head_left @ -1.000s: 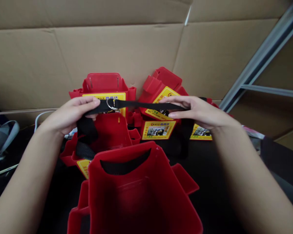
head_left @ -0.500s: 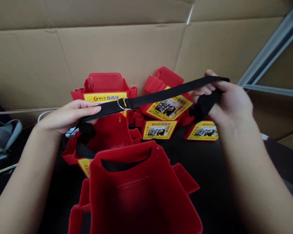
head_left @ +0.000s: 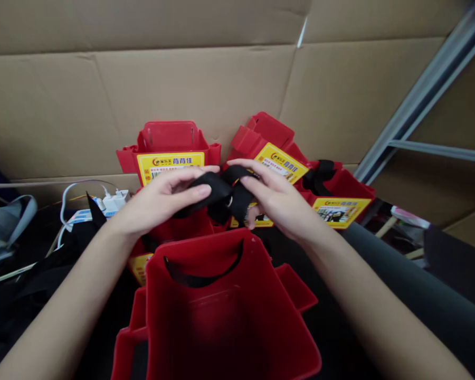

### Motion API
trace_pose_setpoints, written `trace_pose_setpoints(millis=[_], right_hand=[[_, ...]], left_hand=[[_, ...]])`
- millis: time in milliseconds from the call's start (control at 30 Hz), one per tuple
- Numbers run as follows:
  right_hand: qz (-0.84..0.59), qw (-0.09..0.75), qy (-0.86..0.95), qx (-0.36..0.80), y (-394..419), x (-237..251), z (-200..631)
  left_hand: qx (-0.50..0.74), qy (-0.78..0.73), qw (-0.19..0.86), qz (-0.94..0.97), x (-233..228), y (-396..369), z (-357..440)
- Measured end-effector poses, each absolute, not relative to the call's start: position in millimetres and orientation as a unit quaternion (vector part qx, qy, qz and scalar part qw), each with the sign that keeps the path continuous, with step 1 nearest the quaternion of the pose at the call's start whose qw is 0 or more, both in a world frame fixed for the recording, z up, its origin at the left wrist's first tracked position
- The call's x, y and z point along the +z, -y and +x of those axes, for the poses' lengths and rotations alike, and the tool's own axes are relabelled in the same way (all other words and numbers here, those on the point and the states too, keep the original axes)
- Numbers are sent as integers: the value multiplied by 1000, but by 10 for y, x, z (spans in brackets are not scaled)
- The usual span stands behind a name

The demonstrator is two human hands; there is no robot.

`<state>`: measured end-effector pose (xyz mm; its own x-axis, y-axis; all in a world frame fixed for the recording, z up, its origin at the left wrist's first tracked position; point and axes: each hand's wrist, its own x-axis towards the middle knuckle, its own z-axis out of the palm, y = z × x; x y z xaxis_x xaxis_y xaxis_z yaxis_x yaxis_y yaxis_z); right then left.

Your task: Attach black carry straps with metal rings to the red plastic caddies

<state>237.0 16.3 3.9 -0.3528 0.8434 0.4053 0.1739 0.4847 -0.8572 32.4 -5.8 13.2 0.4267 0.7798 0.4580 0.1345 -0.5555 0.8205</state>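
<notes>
Brown corrugated cardboard sheets (head_left: pixel 206 89) formed the backdrop, with a dark work surface (head_left: pixel 340 322) below. Nearest the camera stood an open red plastic pouch-shaped holder (head_left: pixel 225 311), a black band slack across its upper slot. Just beyond its rim, both hands met over a black woven webbing strap (head_left: pixel 216 192) bunched into folds around a small metal ring (head_left: pixel 230 201). The left hand (head_left: pixel 158 203) pinched the strap with narrowed fingers (head_left: pixel 196 192), thumb side hidden. The right hand (head_left: pixel 279 203) curled closed over the opposite fold. The step appeared to be gathering or threading the strap at its ring; any further move would call for a firm pinch on both folds. Behind the near holder lay more red labelled holders (head_left: pixel 170 150).
</notes>
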Motion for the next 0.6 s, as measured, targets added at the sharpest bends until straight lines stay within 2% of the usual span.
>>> trace_pose_setpoints(millis=[267, 333, 400, 500, 600], right_hand=[[-199, 407, 817, 358, 50, 74, 2312], [-178, 394, 828, 357, 57, 71, 2331], [-184, 399, 833, 335, 57, 66, 2331], [-231, 405, 838, 284, 40, 39, 2306], [-255, 367, 855, 263, 14, -4, 2283]], left_hand=[[375, -307, 187, 855, 160, 106, 372], [432, -347, 125, 823, 173, 134, 349], [542, -385, 88, 742, 175, 144, 329], [710, -361, 138, 589, 197, 153, 310], [763, -276, 280, 514, 263, 233, 325]])
